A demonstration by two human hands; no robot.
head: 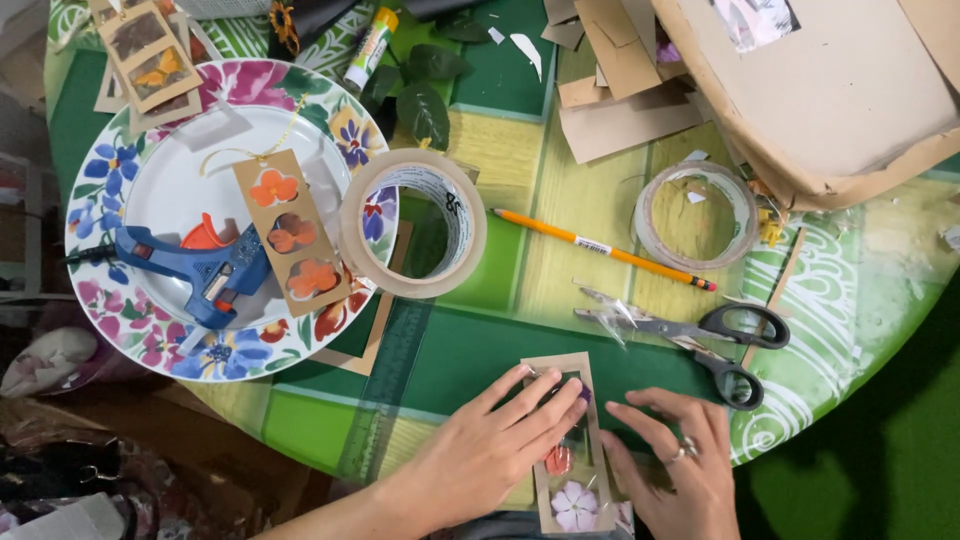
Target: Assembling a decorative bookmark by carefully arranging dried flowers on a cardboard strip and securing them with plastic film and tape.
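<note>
— Where do we have the bookmark [572, 455] now?

— At the near edge of the table [500, 360], lying flat, long way toward us. Our left hand [490, 445] lies over its left side with the fingers spread and pressing down near the top window. Our right hand [680, 470] rests flat just beside its right edge, fingers stretched toward the strip, pinching nothing.

— How do we judge it will handle?

— Light and thin, we think: a brown card strip with cut-out windows, pressed flowers showing in them, a purple one at the bottom. It probably bends easily, and the flowers look fragile. There seems to be clear film over it, so the face may be slick or sticky; we cannot tell which.

— So where do we take hold?

— By the card borders along the long edges, not over the windows.

— And around us?

— Scissors [700, 340] just above our right hand, a pencil [600, 248], two tape rolls [415, 222], and a flowered plate [110, 180] holding a blue glue gun [195, 270] and a finished tag [292, 232].
</note>
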